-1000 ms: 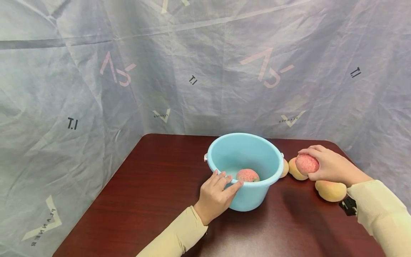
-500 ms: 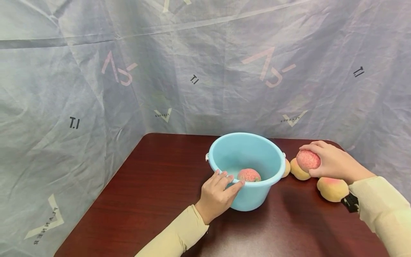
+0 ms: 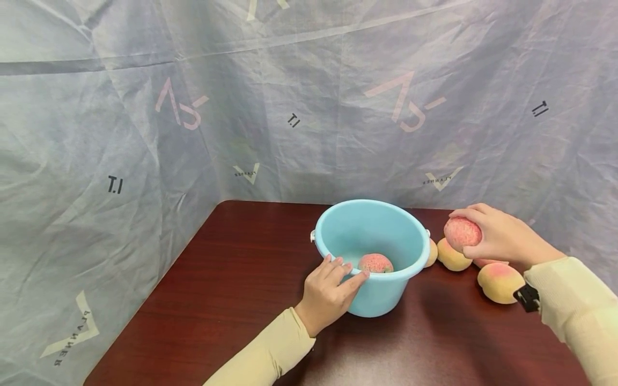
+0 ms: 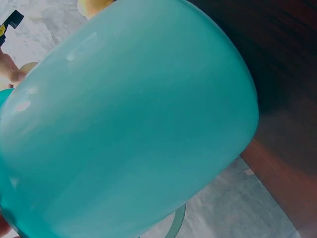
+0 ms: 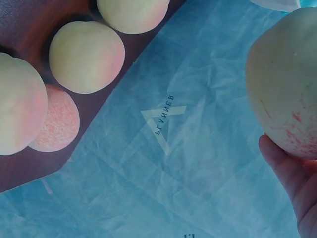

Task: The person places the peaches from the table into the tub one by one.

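Note:
Fingers of my left hand (image 3: 328, 295) hook over the near rim of a light blue bucket (image 3: 374, 295), gripping it, with the thumb lying along the edge. The bucket's outer wall (image 4: 133, 114) fills most of the left wrist view. Inside it lies a red-speckled peach (image 3: 375, 262). My right hand (image 3: 504, 238) holds another pinkish-red peach (image 3: 462, 232) up in the air, right of the bucket. From the right wrist, this held peach (image 5: 287, 84) looks pale with red flecks, and fingers (image 5: 287, 168) wrap its underside.
On the dark red table (image 3: 232, 268), yellow peaches with a pink blush (image 3: 500, 282) lie right of the bucket, one partly behind it. A red-speckled peach (image 5: 59, 119) sits among them, half hidden. A grey printed sheet (image 3: 289, 80) hangs around the table's far edges.
My right hand has risen slightly with the peach, and a red peach on the table now shows beneath it. The left hand stays on the bucket rim. The head view has shifted slightly.

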`<state>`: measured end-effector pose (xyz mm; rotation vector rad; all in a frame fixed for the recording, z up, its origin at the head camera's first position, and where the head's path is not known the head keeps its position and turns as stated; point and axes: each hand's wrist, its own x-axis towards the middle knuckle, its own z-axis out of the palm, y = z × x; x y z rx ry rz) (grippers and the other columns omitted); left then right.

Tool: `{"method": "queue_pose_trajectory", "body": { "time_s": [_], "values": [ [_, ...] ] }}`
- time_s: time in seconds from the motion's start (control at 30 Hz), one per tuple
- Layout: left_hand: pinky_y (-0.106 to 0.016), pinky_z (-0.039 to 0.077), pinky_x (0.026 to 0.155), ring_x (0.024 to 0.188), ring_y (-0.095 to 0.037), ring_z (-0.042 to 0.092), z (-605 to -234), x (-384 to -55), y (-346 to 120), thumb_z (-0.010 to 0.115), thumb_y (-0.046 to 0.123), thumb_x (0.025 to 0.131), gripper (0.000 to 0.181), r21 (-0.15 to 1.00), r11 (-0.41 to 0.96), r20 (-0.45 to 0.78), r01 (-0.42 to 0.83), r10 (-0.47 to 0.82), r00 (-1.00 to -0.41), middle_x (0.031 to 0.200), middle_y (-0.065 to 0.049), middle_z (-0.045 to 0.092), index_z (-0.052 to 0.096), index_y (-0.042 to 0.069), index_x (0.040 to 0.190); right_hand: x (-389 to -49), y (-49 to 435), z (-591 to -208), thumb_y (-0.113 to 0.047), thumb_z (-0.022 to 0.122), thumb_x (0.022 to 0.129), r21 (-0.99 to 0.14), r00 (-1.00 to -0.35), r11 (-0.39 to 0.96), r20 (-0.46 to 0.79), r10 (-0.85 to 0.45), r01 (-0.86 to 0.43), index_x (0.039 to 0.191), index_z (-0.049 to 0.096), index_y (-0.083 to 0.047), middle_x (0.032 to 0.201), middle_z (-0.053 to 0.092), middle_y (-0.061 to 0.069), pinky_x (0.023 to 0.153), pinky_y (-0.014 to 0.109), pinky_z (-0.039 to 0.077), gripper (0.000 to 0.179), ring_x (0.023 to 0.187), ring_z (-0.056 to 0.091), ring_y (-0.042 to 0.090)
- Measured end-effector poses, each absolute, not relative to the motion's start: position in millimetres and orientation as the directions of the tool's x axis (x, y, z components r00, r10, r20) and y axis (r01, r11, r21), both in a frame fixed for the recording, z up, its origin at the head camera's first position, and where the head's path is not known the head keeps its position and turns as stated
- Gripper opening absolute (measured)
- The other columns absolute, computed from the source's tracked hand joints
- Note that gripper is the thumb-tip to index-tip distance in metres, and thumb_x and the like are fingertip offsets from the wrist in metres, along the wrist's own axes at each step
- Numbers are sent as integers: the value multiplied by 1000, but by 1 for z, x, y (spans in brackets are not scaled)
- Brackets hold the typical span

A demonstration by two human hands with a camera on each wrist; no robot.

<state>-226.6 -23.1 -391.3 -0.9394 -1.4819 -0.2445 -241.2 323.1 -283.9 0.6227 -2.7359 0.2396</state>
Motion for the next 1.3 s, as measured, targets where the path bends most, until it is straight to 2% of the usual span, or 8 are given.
{"method": "queue_pose_trajectory", "body": {
  "time_s": [0.27,0.83,1.07,1.3],
  "values": [
    [-38,56,76,76,-20,66,-391,-227,-23,54,15,95,24,-386,648,907,657,397,141,80,-3,65,76,21,88,-242,319,-274,-16,78,61,-75,-842,887,357,-404,-457,116,61,-11,109,58,15,61,42,47,58,80,60,26],
    [-37,55,77,76,-20,66,-388,-227,-24,54,15,96,24,-401,641,898,654,416,143,80,-2,65,76,21,87,-245,310,-261,-20,78,63,-33,-825,878,360,-436,-478,115,62,-15,107,59,11,64,44,47,55,85,59,26],
    [-37,56,76,76,-20,66,-390,-226,-24,53,16,96,25,-396,639,899,659,417,135,80,-2,66,76,21,88,-245,308,-254,-24,79,65,-27,-836,884,339,-431,-467,117,61,-14,109,58,12,65,46,47,56,87,59,27],
    [-37,56,76,76,-19,66,-390,-227,-23,54,15,95,23,-397,643,900,655,411,143,80,-2,66,76,21,88,-243,307,-246,-23,77,64,-12,-839,888,334,-431,-460,118,61,-13,109,59,11,65,44,46,57,87,59,26]
  ]
}}
